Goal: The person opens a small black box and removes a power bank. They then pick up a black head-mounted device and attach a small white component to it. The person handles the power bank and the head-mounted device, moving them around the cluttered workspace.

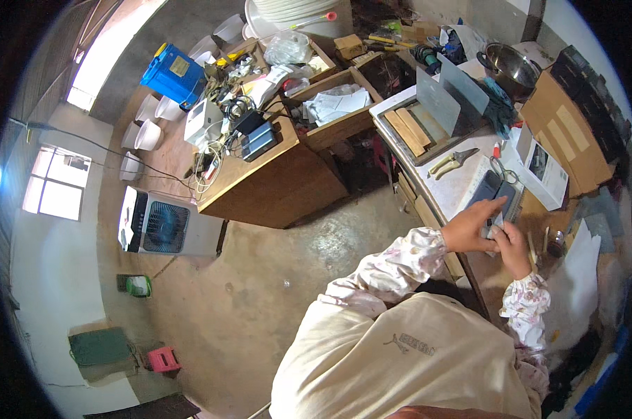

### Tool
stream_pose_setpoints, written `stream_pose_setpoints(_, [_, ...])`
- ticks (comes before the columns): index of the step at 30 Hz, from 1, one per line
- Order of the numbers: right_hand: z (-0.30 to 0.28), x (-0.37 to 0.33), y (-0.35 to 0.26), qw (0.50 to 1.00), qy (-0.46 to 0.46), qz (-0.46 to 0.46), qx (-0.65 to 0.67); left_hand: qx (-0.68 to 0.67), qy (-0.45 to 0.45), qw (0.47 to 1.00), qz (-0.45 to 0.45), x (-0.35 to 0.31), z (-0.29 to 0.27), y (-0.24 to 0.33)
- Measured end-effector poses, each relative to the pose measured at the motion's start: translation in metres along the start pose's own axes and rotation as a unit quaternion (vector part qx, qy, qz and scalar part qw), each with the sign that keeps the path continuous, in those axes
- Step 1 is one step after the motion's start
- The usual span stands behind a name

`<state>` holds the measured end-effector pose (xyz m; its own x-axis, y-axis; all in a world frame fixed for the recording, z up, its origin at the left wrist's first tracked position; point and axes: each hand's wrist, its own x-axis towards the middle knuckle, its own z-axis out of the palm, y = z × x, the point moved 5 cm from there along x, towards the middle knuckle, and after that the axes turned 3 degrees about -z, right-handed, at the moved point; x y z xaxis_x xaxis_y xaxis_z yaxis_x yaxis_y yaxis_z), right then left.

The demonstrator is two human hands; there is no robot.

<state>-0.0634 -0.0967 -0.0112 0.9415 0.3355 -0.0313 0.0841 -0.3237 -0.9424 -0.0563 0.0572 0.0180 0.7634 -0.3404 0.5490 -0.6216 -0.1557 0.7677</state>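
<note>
Over the right-hand worktable point(459, 171), my left hand point(469, 227) and my right hand point(513, 249) meet with fingertips closed together. A small pale-grey piece shows between them, too small to name. Just beyond my left fingers lie dark blue-grey blocks point(489, 187) on a light surface, partly covered by that hand. Scissors point(503, 171) with a dark handle rest past the blocks. To their left is a pair of pruning shears point(453, 163) with pale handles. A white box point(544, 173) lies right of the scissors.
Upright grey plates point(442, 101) and wooden strips point(408, 131) stand at the table's far end, near a steel pot point(509, 68). A small dark jar point(555, 243) sits right of my hands. Left across the floor are a cluttered wooden desk point(274, 185) and an air cooler point(168, 225).
</note>
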Motion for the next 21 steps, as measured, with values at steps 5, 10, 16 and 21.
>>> stream_pose_setpoints(5, [-0.001,-0.037,-0.025,0.993,-0.093,0.068,0.035,-0.104,-0.083,0.979,-0.153,-0.039,0.001,0.013])
stream_pose_setpoints(10, [0.009,-0.096,-0.046,0.991,-0.037,0.086,0.095,0.039,-0.063,0.991,-0.116,-0.069,0.011,0.084])
stream_pose_setpoints(16, [0.033,-0.180,-0.021,0.990,-0.029,0.079,0.113,0.170,-0.004,0.984,-0.050,-0.143,0.054,0.135])
stream_pose_setpoints(21, [0.058,-0.219,-0.040,0.983,-0.060,0.037,0.172,0.022,-0.079,0.986,-0.142,-0.188,0.058,0.160])
